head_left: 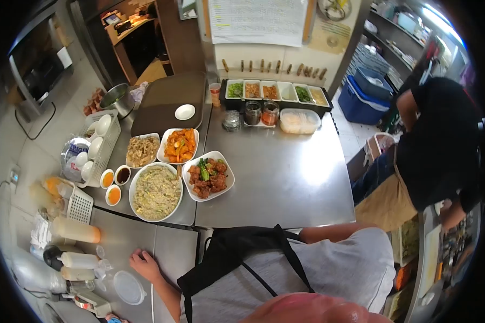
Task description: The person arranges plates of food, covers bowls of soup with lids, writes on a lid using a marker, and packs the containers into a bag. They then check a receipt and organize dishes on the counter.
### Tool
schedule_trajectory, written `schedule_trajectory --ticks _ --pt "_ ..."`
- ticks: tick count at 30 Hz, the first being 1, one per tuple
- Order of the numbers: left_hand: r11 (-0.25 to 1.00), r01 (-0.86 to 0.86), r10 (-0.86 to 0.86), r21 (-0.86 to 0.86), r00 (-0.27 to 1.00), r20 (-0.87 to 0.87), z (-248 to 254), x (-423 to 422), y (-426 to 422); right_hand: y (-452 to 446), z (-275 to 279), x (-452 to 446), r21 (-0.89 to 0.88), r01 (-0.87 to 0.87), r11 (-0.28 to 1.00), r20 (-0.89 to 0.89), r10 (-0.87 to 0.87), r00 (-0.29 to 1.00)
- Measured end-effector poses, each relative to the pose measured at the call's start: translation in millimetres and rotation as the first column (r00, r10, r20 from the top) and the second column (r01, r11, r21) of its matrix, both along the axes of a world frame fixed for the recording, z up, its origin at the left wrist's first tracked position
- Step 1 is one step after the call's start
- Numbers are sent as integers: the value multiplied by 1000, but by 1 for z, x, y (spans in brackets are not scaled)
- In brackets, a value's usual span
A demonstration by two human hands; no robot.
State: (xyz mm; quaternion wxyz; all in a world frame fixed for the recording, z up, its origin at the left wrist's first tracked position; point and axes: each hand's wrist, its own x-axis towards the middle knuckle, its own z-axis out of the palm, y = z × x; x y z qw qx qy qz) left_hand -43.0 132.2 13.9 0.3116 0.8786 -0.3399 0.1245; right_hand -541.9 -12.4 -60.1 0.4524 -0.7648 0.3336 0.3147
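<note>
My left hand (144, 265) rests on the lower steel counter (172, 250), its fingers loosely bent and apart, holding nothing. A round clear plastic lid (129, 287) lies beside it. My right forearm (328, 233) crosses toward the black apron (226, 253), which hides that hand. Farther up the counter stand a big bowl of fried rice (156, 192), a square dish of glazed meat chunks with greens (208, 176), a dish of orange saucy pieces (179, 146) and a dish of pale brown meat (143, 150). Small sauce cups (113, 195) sit left of the rice.
Along the back wall runs a black topping rack (277, 97), with jars (269, 114) and a lidded tub (300, 121) before it. A brown tray (167, 102) carries a white saucer (185, 112). Squeeze bottles (78, 260) line the left. Another person (436, 140) works at right.
</note>
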Motion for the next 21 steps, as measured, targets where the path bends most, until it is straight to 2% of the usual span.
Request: schedule_trajectory --ticks 3,6,8,9,10,11,13,16,17,19,20,21 --pt "992 106 -109 -76 994 -33 -28 22 9 -1 11 31 -103 -68 992 -132 54 990" --pt "997 80 -80 1 996 -45 -2 4 2 -12 44 64 -181 -181 967 -290 124 949" --pt "994 65 -69 85 996 51 -10 10 3 -17 78 79 -234 -122 964 -242 64 968" --pt "993 35 -46 111 994 101 -13 12 2 -13 92 79 -317 84 945 -29 -98 995" --pt "993 40 -52 114 993 105 -15 14 2 -8 104 79 -352 290 890 194 -234 953" --pt "992 46 -58 120 993 105 -15 13 1 -4 110 79 -335 488 806 407 -343 846" --pt "988 57 -72 146 992 103 -14 15 4 -6 105 82 -344 728 593 575 -480 663" --pt "983 180 -181 44 983 27 -23 25 12 -7 84 78 -613 752 241 627 -431 649" --pt "975 221 -221 -11 974 -50 -28 31 17 -4 77 76 -687 696 210 585 -410 700" --pt "940 258 -311 -225 917 -249 -35 30 30 2 64 69 -814 566 133 488 -374 789" --pt "908 258 -368 -331 869 -331 -35 30 38 5 60 67 -813 570 115 504 -350 790" --pt "907 248 -361 -339 873 -329 -34 31 45 4 56 66 -812 575 95 521 -324 790"
